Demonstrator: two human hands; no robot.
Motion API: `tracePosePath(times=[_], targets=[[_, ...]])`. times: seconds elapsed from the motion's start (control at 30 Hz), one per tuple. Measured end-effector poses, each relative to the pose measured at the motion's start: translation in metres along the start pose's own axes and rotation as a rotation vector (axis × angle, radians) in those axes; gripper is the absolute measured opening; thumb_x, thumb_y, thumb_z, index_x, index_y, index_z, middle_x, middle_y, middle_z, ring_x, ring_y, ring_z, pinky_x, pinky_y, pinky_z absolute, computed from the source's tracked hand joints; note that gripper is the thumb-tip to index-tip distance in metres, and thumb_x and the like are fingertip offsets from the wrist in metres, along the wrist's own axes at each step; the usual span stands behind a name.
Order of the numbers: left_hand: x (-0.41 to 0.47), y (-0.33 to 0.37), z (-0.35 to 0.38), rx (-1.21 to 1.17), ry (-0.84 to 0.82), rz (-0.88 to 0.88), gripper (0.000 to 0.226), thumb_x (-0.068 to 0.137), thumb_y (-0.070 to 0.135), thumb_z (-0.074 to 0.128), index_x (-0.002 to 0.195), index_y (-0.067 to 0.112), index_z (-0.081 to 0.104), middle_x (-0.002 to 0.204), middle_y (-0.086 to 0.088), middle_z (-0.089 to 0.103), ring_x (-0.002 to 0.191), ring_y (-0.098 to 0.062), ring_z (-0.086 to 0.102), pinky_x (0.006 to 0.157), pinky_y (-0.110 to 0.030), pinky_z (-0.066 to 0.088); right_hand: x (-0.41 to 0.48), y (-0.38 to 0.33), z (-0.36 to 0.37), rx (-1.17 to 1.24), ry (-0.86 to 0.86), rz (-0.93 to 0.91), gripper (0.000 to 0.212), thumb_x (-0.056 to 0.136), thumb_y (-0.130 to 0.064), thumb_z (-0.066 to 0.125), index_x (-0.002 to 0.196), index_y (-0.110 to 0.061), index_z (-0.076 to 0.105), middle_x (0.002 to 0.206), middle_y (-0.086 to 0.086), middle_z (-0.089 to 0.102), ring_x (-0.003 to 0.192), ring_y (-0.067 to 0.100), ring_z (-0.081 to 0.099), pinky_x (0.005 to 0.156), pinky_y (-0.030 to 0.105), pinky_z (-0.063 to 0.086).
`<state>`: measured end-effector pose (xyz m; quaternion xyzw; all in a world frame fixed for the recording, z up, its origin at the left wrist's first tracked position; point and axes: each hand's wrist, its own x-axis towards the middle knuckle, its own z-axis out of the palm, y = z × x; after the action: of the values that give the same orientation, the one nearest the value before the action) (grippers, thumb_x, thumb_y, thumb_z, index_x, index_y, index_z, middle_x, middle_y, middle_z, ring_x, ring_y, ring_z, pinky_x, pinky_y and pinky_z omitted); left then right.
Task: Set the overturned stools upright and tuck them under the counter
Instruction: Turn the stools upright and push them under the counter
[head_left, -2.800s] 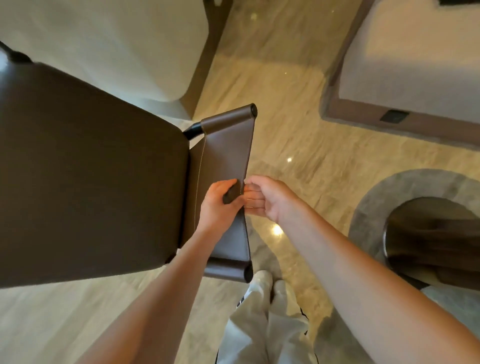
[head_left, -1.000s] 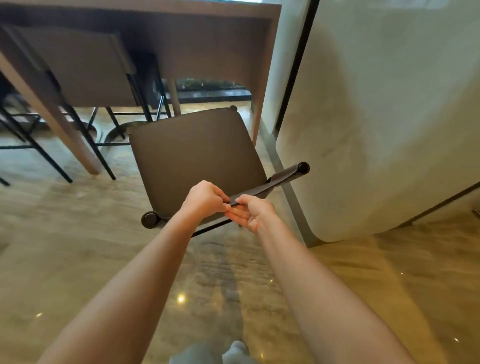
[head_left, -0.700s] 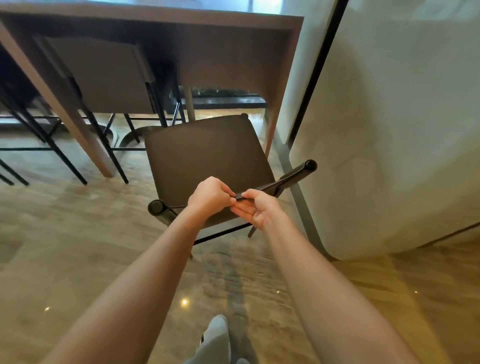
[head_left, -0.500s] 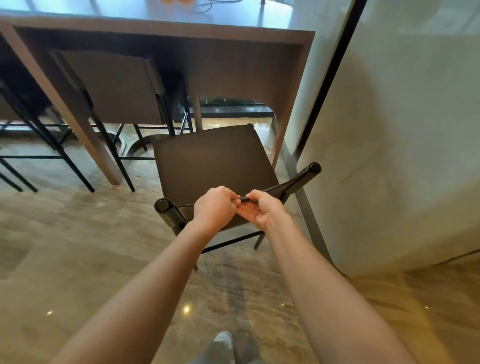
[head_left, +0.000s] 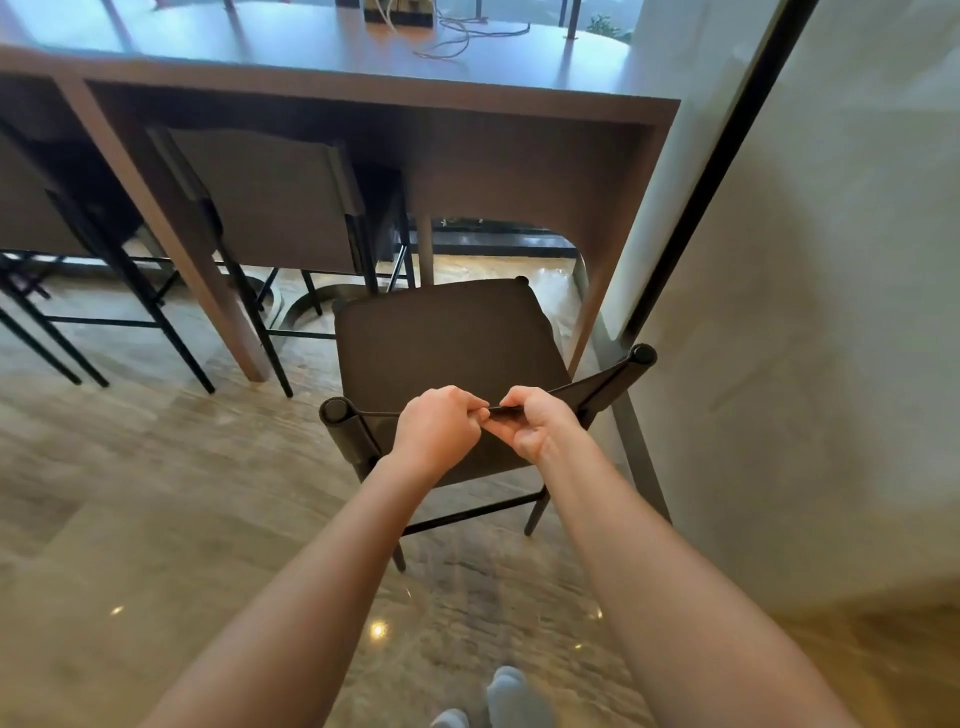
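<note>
A dark brown stool stands upright on its black legs just in front of the wooden counter. Its front edge reaches the counter's right-hand opening, and its low leather backrest faces me. My left hand and my right hand are side by side, both shut on the top edge of that backrest. A second brown stool sits tucked under the counter to the left. A third stool shows partly at the far left edge.
A pale stone wall with a black vertical strip stands close on the right of the stool. The counter's slanted wooden leg divides the bays. Cables and a box lie on the countertop. The floor is glossy marble; my socked feet show at the bottom.
Earlier the stool was tilted up close to me, turned away from the counter. Now it stands upright facing the counter, and over the last second it has moved forward towards the opening.
</note>
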<state>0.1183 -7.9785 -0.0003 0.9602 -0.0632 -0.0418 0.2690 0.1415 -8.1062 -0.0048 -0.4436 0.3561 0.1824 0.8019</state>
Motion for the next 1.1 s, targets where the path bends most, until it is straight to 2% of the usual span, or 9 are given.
tracePosePath(times=[0.1,0.27,0.47,0.67,0.83,1.1], targets=[[0.010,-0.003,-0.001,-0.013,0.013,-0.032,0.026,0.097,0.030,0.052,0.116,0.028,0.070,0.107,0.006,0.071,0.084,-0.008,0.062,0.077,-0.025,0.052,0.006,-0.007,0.005,-0.007,-0.023,0.012,0.016,0.091,0.010,0.047,0.102,0.002,0.055,0.107,0.029,0.060,0.092,0.041,0.065,0.073,0.046,0.057],[0.026,-0.006,-0.005,-0.024,0.037,-0.071,0.025,0.097,0.030,0.053,0.113,0.028,0.071,0.106,0.006,0.072,0.085,-0.008,0.062,0.072,-0.021,0.048,0.018,-0.018,0.016,-0.001,-0.034,0.026,0.019,0.091,0.011,0.046,0.105,0.002,0.054,0.107,0.031,0.058,0.088,0.043,0.064,0.066,0.047,0.058],[0.042,-0.009,-0.009,-0.013,0.060,-0.094,0.025,0.096,0.032,0.053,0.113,0.029,0.071,0.107,0.007,0.071,0.083,-0.004,0.057,0.067,-0.019,0.042,0.028,-0.028,0.025,-0.032,-0.041,0.036,0.014,0.091,0.010,0.049,0.100,0.001,0.055,0.104,0.028,0.060,0.086,0.040,0.065,0.077,0.049,0.058],[0.043,-0.011,-0.005,-0.001,0.085,-0.113,0.023,0.095,0.035,0.054,0.110,0.034,0.072,0.105,0.011,0.072,0.093,-0.009,0.063,0.076,-0.025,0.050,0.028,-0.032,0.024,-0.062,-0.051,0.036,0.013,0.090,0.012,0.050,0.094,0.002,0.057,0.097,0.026,0.060,0.080,0.038,0.064,0.075,0.046,0.057],[0.043,-0.011,-0.002,0.023,0.119,-0.118,0.023,0.095,0.036,0.054,0.110,0.035,0.072,0.107,0.010,0.072,0.098,-0.012,0.063,0.081,-0.027,0.051,0.028,-0.034,0.023,-0.072,-0.062,0.039,0.013,0.089,0.013,0.051,0.094,0.003,0.057,0.098,0.026,0.061,0.083,0.038,0.065,0.077,0.046,0.057],[0.042,-0.008,0.000,-0.004,0.154,-0.130,0.023,0.095,0.034,0.055,0.111,0.032,0.072,0.104,0.008,0.074,0.094,-0.014,0.065,0.086,-0.031,0.051,0.029,-0.038,0.022,-0.100,-0.083,0.043,0.014,0.089,0.014,0.050,0.093,0.003,0.057,0.098,0.027,0.060,0.088,0.040,0.065,0.077,0.045,0.057]])
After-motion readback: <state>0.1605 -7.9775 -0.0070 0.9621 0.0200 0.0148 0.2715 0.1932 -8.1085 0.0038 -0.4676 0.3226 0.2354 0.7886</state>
